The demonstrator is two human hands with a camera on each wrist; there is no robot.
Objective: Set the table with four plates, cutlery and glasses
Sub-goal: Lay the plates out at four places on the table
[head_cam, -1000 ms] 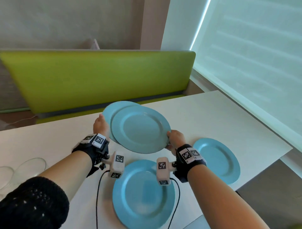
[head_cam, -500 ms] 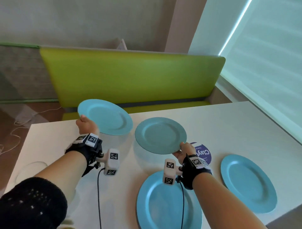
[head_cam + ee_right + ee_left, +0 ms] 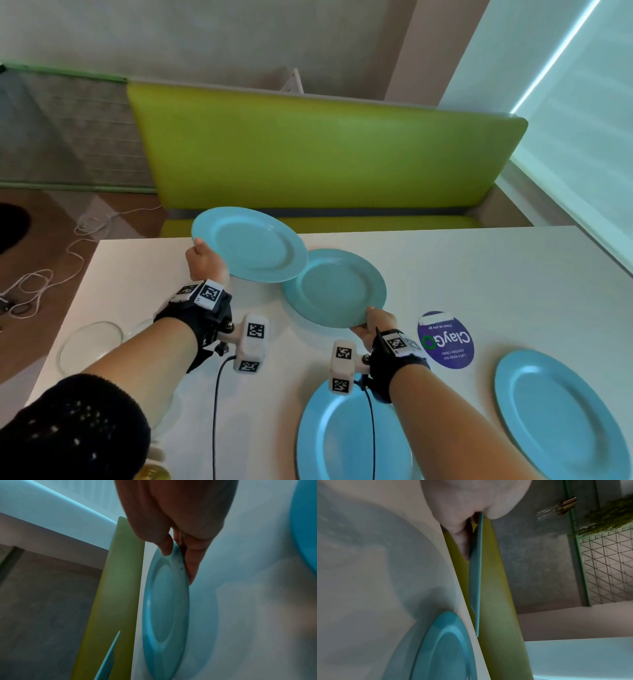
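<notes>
Two light blue plates are in my hands over the white table (image 3: 479, 260). My left hand (image 3: 202, 250) pinches the near left rim of one plate (image 3: 250, 245), raised above the table's far edge. It shows edge-on in the left wrist view (image 3: 476, 574). My right hand (image 3: 368, 318) grips the near rim of the second plate (image 3: 337, 287), low over the table's middle. In the right wrist view the thumb lies on top of this plate (image 3: 164, 608), fingers (image 3: 192, 568) under it. Two more blue plates lie flat, near centre (image 3: 346, 435) and near right (image 3: 561, 414).
Clear glassware (image 3: 90, 346) sits at the table's left edge. A round purple sticker (image 3: 445, 339) lies beside my right wrist. A green bench (image 3: 325, 154) runs behind the table. Loose cables (image 3: 44, 281) lie on the floor at left.
A second ago both hands held the two plates stacked together. They have come apart, one per hand. The left plate has since drifted right and overlaps the right one in view.
</notes>
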